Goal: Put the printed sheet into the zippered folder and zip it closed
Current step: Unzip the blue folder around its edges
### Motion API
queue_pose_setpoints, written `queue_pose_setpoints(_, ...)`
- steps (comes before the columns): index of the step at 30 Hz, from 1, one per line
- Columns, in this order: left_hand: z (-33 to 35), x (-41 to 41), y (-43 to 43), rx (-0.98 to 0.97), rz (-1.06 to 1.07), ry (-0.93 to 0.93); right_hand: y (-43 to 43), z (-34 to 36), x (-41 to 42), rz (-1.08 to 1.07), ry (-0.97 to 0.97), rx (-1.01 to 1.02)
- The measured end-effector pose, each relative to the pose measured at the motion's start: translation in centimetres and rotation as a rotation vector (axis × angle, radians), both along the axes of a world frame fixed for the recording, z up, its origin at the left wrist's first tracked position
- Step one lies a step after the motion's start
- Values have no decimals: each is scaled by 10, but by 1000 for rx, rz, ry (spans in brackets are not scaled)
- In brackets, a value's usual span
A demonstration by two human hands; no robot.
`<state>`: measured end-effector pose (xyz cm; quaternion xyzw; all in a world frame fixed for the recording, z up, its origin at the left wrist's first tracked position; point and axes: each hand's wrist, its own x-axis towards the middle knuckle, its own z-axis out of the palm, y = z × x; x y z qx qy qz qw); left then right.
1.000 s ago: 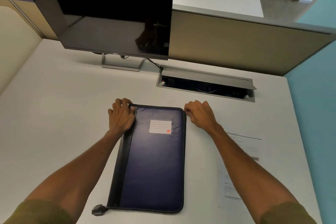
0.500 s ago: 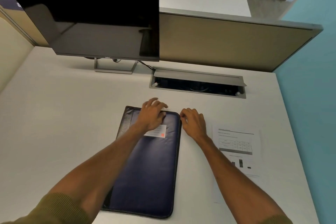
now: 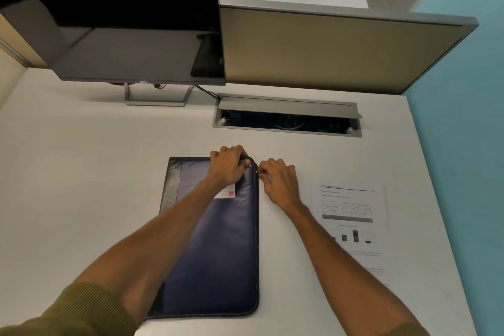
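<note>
A dark blue zippered folder (image 3: 218, 259) lies flat on the white desk, long side toward me, with a white label partly under my left wrist. My left hand (image 3: 227, 165) grips the folder's far right corner, fingers curled over the edge. My right hand (image 3: 278, 179) sits just right of that corner, its fingertips pinched at the folder's zipper edge; the zipper pull itself is hidden. The printed sheet (image 3: 350, 224), with a table and a small bar chart, lies flat on the desk to the right of my right forearm.
A black monitor (image 3: 114, 22) on a silver stand (image 3: 156, 95) stands at the back left. An open cable tray (image 3: 286, 120) is sunk into the desk behind the folder. A beige partition (image 3: 327, 49) closes the back; a teal wall (image 3: 469, 144) runs along the right.
My left hand slid from the folder's far left corner across to its far right corner. My right hand stayed by that corner and closed its fingertips on the zipper edge.
</note>
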<state>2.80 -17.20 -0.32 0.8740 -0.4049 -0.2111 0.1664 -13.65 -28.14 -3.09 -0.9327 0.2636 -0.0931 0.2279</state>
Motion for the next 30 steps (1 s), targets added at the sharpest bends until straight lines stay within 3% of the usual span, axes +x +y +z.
queue_pose_setpoints(8,1,14,-1,3,108,23,24,2,-24,98,30,70)
queue_pose_setpoints(18,23,-8,2,61,124,-118,56,20,-80,179,230,358)
queue_pose_setpoints(20,31,-14,6,52,27,-146,65,20,-91,151,258,352)
queue_pose_setpoints(23,38,-32,17,60,-351,-123,79,18,-100,69,201,316)
queue_pose_setpoints(26,35,-59,36,225,-692,-93,89,16,-102,8,153,268)
queue_pose_setpoints(30,31,-81,59,338,-785,-180,99,11,-107,-40,118,241)
